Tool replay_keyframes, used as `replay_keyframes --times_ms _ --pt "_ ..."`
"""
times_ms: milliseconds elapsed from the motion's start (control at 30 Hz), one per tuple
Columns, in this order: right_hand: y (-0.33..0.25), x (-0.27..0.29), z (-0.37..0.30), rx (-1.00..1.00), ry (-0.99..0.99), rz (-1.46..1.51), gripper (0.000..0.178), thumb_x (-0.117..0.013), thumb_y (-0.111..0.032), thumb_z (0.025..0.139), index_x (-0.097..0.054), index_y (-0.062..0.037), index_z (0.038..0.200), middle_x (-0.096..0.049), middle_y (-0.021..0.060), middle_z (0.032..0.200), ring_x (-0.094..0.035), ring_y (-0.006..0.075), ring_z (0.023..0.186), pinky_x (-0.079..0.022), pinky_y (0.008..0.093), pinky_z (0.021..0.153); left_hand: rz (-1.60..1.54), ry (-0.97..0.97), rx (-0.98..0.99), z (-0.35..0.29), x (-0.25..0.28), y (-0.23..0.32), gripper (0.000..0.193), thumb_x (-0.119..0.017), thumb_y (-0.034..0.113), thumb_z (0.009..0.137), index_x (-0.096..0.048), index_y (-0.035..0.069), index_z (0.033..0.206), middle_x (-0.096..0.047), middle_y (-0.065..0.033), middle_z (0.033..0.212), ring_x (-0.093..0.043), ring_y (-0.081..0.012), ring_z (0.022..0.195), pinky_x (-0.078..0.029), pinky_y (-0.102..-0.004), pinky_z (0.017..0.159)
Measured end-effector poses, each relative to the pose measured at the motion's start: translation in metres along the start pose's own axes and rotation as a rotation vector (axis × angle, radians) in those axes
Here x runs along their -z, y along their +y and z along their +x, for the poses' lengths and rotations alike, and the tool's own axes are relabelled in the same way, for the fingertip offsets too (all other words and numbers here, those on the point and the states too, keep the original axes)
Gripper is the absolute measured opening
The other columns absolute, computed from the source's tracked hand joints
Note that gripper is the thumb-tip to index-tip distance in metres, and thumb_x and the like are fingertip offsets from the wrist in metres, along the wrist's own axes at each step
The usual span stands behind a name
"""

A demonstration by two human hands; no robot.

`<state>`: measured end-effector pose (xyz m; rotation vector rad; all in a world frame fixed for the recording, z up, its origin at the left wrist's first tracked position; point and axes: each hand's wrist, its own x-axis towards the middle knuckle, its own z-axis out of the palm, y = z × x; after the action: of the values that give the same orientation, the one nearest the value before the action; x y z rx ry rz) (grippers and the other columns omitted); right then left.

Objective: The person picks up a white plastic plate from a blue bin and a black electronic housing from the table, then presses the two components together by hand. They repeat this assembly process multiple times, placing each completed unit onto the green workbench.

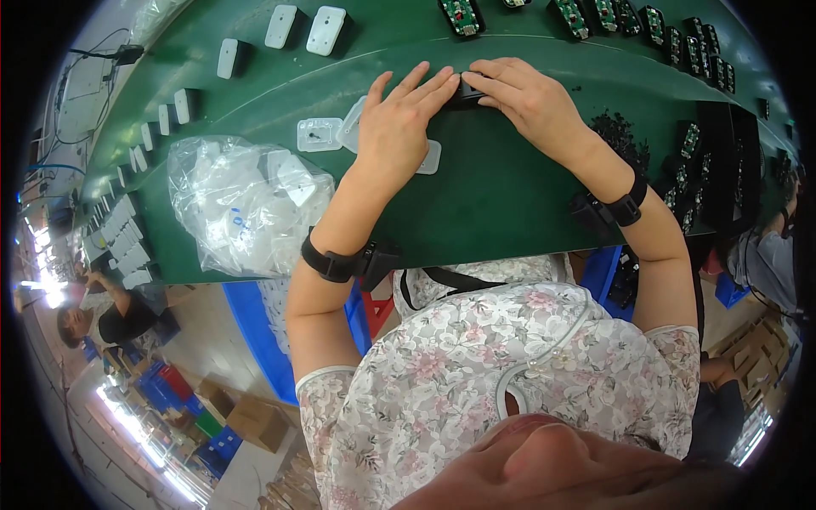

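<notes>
Both the left hand [396,127] and right hand [530,100] hold a black casing [466,97] between them, well in from the near edge of the green tabletop [501,200], where even, gentle pressure should keep it square

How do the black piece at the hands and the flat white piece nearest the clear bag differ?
Colour: the black piece is dark, the white piece pale.
Contact: the left hand and right hand are both at the black piece; neither touches the white piece.
Visibility: fingers hide part of the black piece, while the white piece shows nearly whole.
Both are at the green table.
</notes>
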<state>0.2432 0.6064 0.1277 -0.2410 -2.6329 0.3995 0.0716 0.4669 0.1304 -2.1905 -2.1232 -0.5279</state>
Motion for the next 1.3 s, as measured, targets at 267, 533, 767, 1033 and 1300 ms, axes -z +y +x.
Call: replay_keyframes --times_ms 267,533,767,1033,1300 --pt "-0.009 -0.006 -0.006 0.005 0.062 -0.121 0.039 -0.066 -0.005 0.076 -0.063 -0.0075 0.115 -0.061 0.0068 0.115 -0.059 0.0271 0.103 -0.053 0.0335 0.081 -0.022 0.012 0.01 -0.006 -0.001 0.007 0.063 -0.052 -0.01 0.068 -0.055 0.01 0.129 -0.055 -0.0029 0.133 -0.05 -0.0207 0.125 -0.034 -0.0448 0.105" --pt "0.029 -0.002 0.021 -0.112 -0.104 0.303 0.036 -0.064 -0.006 0.081 -0.061 -0.006 0.118 -0.064 0.0093 0.109 -0.062 0.0256 0.094 -0.051 0.0309 0.079 -0.102 0.164 0.11 0.005 -0.02 0.016 0.05 -0.069 0.01 0.075 -0.057 0.008 0.124 -0.061 -0.0102 0.121 -0.057 -0.0255 0.111 -0.042 -0.0409 0.092" --pt "0.015 -0.001 0.019 -0.338 -0.098 0.836 0.041 -0.064 -0.019 0.089 -0.056 -0.0095 0.129 -0.063 0.0055 0.112 -0.059 0.0121 0.093 -0.048 0.0265 0.081 -0.614 0.143 0.485 0.012 -0.007 0.005 0.03 -0.066 0.021 0.086 -0.064 0.001 0.109 -0.066 -0.0159 0.088 -0.063 -0.0264 0.079 -0.05 -0.0354 0.07" --pt "-0.007 0.014 0.019 -0.33 -0.126 0.72 0.036 -0.064 -0.02 0.088 -0.06 -0.0048 0.12 -0.065 0.0078 0.101 -0.059 0.0135 0.08 -0.048 0.0261 0.076 -0.769 0.1 0.575 -0.003 0.015 0.022 0.032 -0.065 0.022 0.088 -0.063 0.0 0.111 -0.067 -0.0128 0.078 -0.062 -0.0176 0.068 -0.049 -0.0286 0.064" --pt "-0.015 0.017 0.029 -0.27 -0.139 0.67 0.038 -0.063 -0.02 0.089 -0.057 -0.0044 0.123 -0.062 0.0088 0.11 -0.059 0.0148 0.084 -0.048 0.0278 0.076 -0.867 0.172 0.607 -0.009 0.014 0.015 0.031 -0.069 0.018 0.084 -0.063 0.0 0.109 -0.069 -0.0122 0.08 -0.064 -0.0168 0.067 -0.05 -0.0279 0.061"
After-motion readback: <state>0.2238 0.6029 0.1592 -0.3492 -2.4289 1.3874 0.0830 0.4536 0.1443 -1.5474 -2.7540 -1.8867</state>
